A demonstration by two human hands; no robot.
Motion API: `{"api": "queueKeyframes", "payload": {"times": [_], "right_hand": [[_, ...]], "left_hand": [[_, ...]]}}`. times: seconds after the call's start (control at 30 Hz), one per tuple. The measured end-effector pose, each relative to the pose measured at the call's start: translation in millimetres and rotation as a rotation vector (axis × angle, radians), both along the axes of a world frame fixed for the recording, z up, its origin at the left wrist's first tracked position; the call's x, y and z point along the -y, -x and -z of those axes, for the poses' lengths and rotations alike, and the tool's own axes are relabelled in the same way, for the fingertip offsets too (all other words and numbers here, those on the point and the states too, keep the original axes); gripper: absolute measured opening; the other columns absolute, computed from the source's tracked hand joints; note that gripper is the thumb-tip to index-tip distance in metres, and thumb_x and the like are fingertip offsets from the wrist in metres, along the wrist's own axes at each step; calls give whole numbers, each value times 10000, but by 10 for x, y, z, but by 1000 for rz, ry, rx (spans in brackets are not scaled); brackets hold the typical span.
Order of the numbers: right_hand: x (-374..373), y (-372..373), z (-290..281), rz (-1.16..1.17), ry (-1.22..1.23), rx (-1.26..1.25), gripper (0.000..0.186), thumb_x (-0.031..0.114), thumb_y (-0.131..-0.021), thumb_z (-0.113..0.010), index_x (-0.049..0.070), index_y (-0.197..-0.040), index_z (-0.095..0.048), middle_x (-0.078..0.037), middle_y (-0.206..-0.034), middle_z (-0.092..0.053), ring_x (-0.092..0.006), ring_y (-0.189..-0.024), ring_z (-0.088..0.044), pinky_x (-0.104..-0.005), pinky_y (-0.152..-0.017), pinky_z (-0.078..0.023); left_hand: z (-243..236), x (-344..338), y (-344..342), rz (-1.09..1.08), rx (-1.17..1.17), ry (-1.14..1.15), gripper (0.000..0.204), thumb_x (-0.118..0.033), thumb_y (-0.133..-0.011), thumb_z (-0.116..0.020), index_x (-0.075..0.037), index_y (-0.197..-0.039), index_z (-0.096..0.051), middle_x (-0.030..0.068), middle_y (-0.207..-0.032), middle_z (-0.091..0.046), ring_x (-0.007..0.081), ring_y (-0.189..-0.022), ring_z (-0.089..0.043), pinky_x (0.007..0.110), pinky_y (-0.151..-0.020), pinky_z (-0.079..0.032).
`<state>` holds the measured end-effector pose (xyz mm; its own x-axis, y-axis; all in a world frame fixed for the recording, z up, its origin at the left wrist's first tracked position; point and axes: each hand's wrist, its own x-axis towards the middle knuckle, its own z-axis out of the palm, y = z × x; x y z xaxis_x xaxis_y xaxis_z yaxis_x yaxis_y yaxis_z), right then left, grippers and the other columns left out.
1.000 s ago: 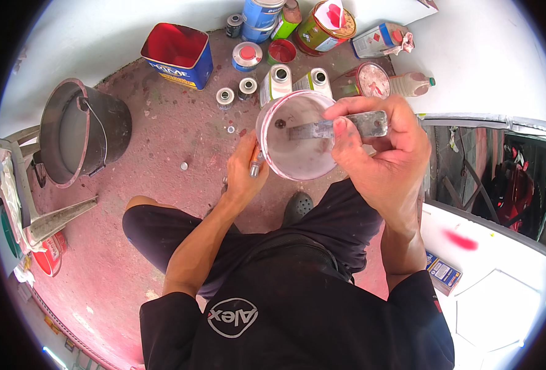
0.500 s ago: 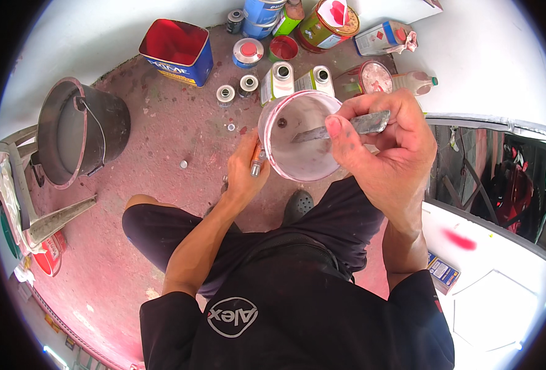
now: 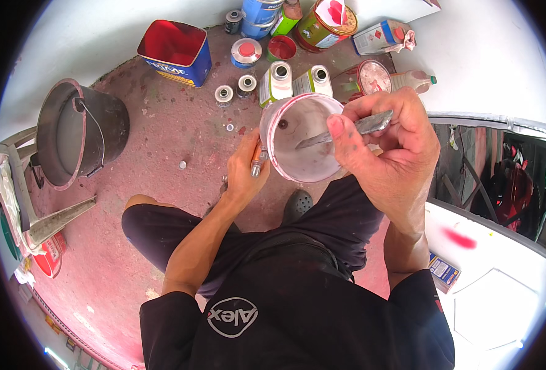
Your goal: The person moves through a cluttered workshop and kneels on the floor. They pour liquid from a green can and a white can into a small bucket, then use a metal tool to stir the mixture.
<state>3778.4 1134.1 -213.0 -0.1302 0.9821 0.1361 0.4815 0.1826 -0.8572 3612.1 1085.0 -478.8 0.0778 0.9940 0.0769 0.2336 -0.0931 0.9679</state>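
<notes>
A translucent whitish plastic cup (image 3: 304, 166) with a pink-stained rim is held up in front of me, its mouth tilted toward my view. My left hand (image 3: 241, 176) is closed on the cup's left side; its fingertips are hidden behind the cup. Against that same hand lies a small orange tool with a metal end (image 3: 257, 161), its kind unclear. My right hand (image 3: 399, 151) pinches a flat grey, paint-crusted stirring stick (image 3: 374, 123) between thumb and fingers. The stick's narrow end reaches inside the cup, near a dark round spot on the inner wall.
Beyond the cup stand two white-and-green cans (image 3: 279, 80), small metal cans (image 3: 224, 95) and a blue square tin with red inside (image 3: 180, 61). A black bucket (image 3: 110, 123) sits at left by a grey stool (image 3: 57, 222). A white panel (image 3: 482, 296) lies at right.
The stirring stick has tilted slightly, and my right hand has shifted a little to the right. The cup has moved marginally; my left hand keeps its hold.
</notes>
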Motion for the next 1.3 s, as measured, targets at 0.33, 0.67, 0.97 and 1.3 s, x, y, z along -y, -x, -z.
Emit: {"api": "queueKeyframes", "payload": {"times": [0.33,0.67,0.97,1.3], "right_hand": [[-23,45,-4,51,-97,-53,288,-8,-859,-843,40,-930,-568,10,-819,-640,19,-621,-469,-159,-534,-407],[-90,-4,7,-60,-185,30,275,-46,-918,-787,4,-1089,-578,-82,-960,-717,-73,-723,-659,-186,-581,-543],[-96,-2,95,-76,-94,-41,297,-68,-915,-779,1,-1107,-564,-87,-976,-712,-82,-762,-660,-225,-649,-579],[-77,-37,34,-165,-151,35,272,-66,-904,-781,9,-1060,-571,-58,-950,-704,-43,-759,-628,-194,-608,-504]], "left_hand": [[19,12,-21,-15,20,-12,634,90,-791,-726,-29,-1396,-580,212,-1198,-683,422,-1062,-704,426,-881,-577],[-3,-14,-10,-47,67,7,634,95,-783,-743,-27,-1387,-597,216,-1220,-681,408,-1076,-704,418,-889,-571],[-25,16,8,-32,32,-7,645,106,-765,-717,-30,-1382,-589,214,-1187,-676,425,-1054,-697,431,-868,-571],[-61,8,-16,-63,7,-67,581,83,-813,-710,-35,-1370,-589,215,-1147,-684,432,-1023,-703,438,-836,-575]]}}
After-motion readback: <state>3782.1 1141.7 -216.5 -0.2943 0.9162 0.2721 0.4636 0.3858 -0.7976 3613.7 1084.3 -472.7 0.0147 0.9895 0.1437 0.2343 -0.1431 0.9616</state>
